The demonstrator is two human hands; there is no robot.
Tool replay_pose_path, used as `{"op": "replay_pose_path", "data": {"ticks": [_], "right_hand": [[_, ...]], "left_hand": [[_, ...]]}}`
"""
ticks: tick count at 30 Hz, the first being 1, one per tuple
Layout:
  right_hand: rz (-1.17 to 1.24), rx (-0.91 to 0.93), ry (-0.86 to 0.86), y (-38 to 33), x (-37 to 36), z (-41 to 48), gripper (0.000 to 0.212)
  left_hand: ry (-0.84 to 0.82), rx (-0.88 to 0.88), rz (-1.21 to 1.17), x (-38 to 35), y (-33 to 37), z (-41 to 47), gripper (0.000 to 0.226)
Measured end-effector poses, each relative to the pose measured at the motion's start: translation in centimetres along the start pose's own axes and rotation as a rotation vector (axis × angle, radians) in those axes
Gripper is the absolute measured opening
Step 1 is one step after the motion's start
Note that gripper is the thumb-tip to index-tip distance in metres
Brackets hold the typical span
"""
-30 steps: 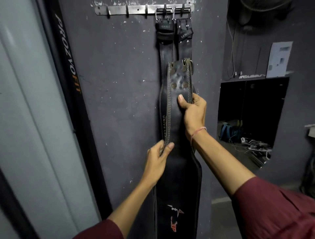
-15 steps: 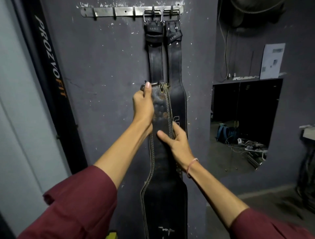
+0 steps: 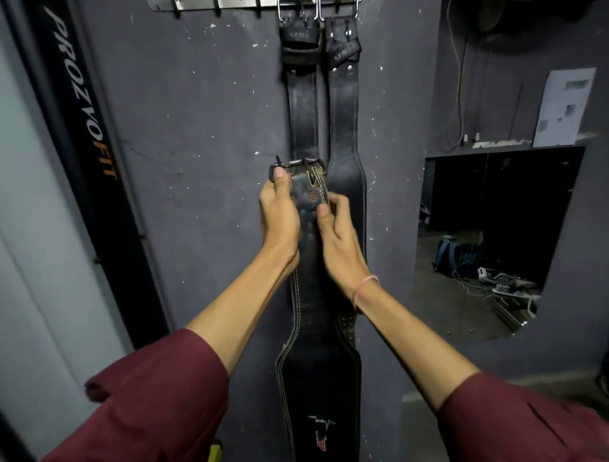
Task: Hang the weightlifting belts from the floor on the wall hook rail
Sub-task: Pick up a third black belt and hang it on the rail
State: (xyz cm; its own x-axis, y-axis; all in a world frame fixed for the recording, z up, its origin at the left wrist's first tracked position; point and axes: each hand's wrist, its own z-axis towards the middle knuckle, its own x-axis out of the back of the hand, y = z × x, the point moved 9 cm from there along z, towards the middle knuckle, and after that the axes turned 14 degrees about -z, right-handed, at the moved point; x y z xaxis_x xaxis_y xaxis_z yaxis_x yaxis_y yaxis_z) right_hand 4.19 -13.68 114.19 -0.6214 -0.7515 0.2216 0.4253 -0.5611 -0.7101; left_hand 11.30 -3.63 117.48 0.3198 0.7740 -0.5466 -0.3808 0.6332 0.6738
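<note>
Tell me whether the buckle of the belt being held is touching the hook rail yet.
Apart. The head view shows the buckle held up by the left hand and right hand, well below the hook rail, with bare wall between them.

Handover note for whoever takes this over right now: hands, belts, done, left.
Left hand: gripping the held belt at its top, thumb on the buckle.
Right hand: pinching the same belt's right edge.
Two belts hang from the hook rail at its right end.
Done: two hung.
Left: lift the buckle onto a free hook to the left. Floor not in view.
</note>
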Motion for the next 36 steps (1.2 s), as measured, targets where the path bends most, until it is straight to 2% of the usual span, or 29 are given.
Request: {"op": "replay_pose_path", "data": {"ticks": [5, 8, 11, 16, 18, 26, 36], "right_hand": [[-0.159, 0.073, 0.101, -1.4, -0.3, 3.1, 0.035], [-0.174, 0.073, 0.156, -2.7, -0.7, 5.5, 0.039], [-0.159, 0.085, 0.202, -3.8, -1.4, 8.6, 0.038], [-0.158, 0.149, 0.394, -5.1, -0.9, 11.6, 0.035], [-0.165, 0.181, 0.473, -5.5, -1.4, 12.7, 0.034], [-0.199, 0.268, 0.562, -8.3, -2.7, 20.2, 0.032], [-0.161, 0.278, 0.629, -11.4, -1.8, 35.4, 0.038]], "left_hand": [[0.006, -0.083, 0.029, -0.2, 0.9, 1.7, 0.047], [0.008, -0.072, 0.027, 0.2, 0.9, 3.3, 0.046], [0.020, -0.059, 0.036, 0.7, 0.5, 5.7, 0.054], [0.040, -0.018, -0.005, 0.1, 0.9, 8.3, 0.043], [0.029, -0.083, 0.021, 0.0, 1.4, 10.1, 0.047], [0.123, -0.364, 0.349, -2.2, 6.9, 17.6, 0.056], [0.135, -0.533, 0.427, -8.9, 11.7, 30.5, 0.055]]}}
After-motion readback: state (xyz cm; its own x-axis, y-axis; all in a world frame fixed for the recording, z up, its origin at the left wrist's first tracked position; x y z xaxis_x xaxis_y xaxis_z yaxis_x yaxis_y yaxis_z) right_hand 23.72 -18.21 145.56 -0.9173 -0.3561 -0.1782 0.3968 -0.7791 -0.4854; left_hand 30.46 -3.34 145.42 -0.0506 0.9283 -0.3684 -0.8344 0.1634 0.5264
